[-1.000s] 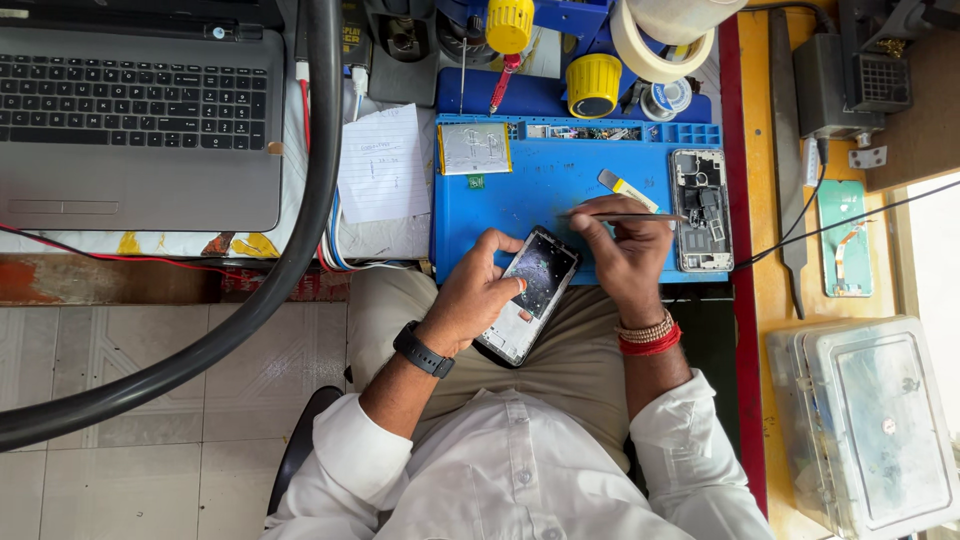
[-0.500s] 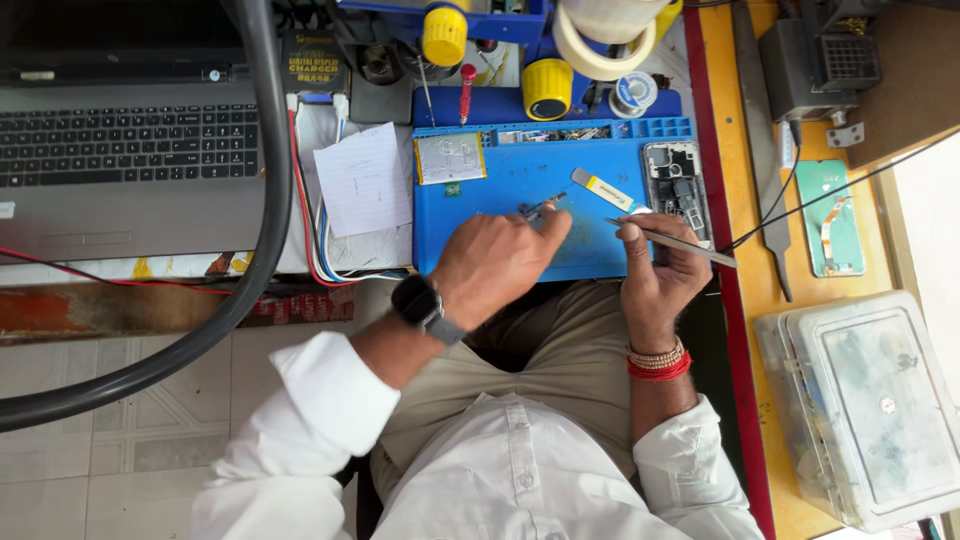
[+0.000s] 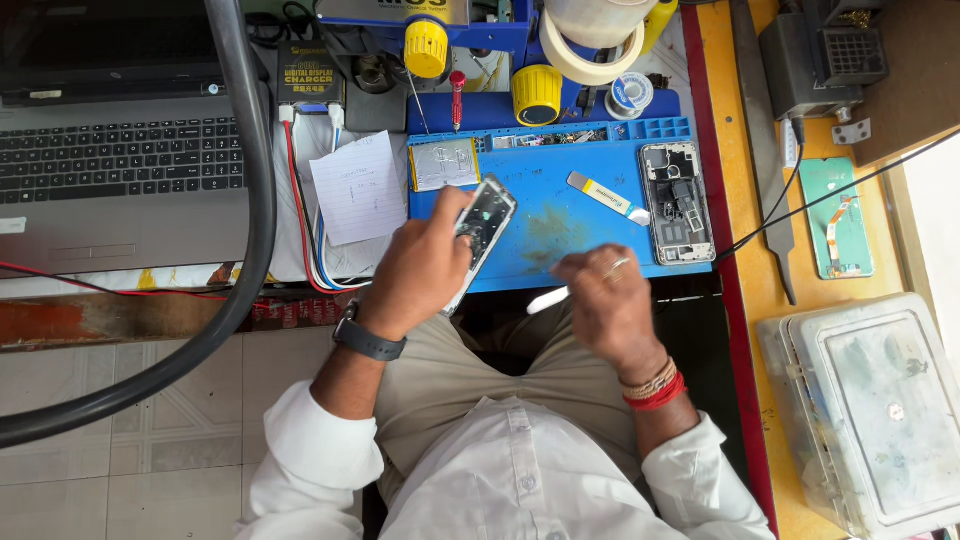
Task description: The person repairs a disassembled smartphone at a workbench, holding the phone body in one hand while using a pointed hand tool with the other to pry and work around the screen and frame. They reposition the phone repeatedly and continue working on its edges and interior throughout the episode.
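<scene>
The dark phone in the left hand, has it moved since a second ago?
Yes. The dark phone went from over the lap up onto the blue work mat, left hand holding it.

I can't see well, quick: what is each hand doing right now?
Left hand: closed around a phone over the blue mat.
Right hand: closed on a thin white tool.

1. The left hand (image 3: pixel 420 270) holds a slim glass-fronted phone (image 3: pixel 482 225) over the blue rubber work mat (image 3: pixel 560 215).
2. A white plastic stick (image 3: pixel 548 300) lies under the right hand (image 3: pixel 605 300).
3. An opened black phone body (image 3: pixel 677 203) lies right of both hands.
</scene>
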A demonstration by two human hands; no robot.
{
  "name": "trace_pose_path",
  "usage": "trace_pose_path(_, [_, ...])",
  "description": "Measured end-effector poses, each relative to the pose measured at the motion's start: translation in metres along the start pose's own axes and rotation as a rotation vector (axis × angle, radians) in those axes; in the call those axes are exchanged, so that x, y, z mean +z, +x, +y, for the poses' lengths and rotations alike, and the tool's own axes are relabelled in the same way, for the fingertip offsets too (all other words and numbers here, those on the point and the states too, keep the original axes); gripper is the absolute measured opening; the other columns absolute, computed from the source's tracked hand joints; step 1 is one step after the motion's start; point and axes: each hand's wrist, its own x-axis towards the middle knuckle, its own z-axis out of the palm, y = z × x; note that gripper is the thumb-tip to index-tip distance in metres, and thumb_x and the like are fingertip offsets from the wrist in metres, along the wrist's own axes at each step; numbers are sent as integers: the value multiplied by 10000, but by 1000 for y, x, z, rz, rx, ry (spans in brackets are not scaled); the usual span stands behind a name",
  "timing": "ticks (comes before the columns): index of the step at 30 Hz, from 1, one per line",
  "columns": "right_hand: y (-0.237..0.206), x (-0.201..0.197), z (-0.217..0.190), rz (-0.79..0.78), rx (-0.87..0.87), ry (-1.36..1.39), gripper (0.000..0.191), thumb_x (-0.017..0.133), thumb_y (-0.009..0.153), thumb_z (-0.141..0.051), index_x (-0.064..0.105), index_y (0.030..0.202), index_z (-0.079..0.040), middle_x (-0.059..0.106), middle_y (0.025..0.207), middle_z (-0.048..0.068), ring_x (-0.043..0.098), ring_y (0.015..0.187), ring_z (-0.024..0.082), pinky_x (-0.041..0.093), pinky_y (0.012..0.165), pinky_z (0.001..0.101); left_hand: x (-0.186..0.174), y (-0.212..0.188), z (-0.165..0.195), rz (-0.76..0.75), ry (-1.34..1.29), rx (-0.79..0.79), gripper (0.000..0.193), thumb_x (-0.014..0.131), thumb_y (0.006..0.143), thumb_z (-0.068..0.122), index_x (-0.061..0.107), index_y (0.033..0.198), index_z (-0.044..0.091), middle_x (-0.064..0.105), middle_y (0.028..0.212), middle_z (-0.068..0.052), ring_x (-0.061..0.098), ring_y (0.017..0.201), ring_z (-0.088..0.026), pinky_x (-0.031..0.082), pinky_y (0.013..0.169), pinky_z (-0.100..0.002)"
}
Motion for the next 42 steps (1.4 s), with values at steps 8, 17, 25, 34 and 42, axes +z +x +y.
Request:
trace_pose_path(8, [18,1,3,19,85,-127,334,635,825,124,707,1120,-16,718,1174,101,646,971,279,485,880,411,3,-14,-22,-35,-438,-238,386,602,933,-7,458,1289,23,758,810,-151,759,679,-207,552,590,-357])
trace_pose_path(17, [29,17,-5,133,295,222,176,625,848,88,689,963,-29,729,969,88,635,778,185,491,677,286,15,-18,-15,-117,-529,-157,397,605,935,-4,465,1305,23,741,839,-159,757,711,-188,554,601,-340])
trace_pose_path(25, [35,36,12,59,784,818,129,756,960,-50,780,1055,34,641,741,-43,445,631,-9,337,550,188,11,-24,0,-231,-555,-207,423,567,936,12,470,1347,39,721,709,-115,751,621,-179,526,544,-343])
trace_pose_path(34, [38,41,17,-101,787,806,81,744,925,-46,775,987,-5,731,796,4,617,689,32,500,598,201,22,-29,-3,-278,-468,-164,430,568,914,18,489,1336,37,702,701,-115,695,591,-188,491,555,-349])
trace_pose_path(42, [23,47,22,-10,710,823,126,621,991,-14,722,1059,19,768,1043,55,702,910,69,576,788,225,29,-32,-13,-283,-462,-223,430,538,912,23,485,1338,49,719,706,-121,703,577,-199,490,520,-359])
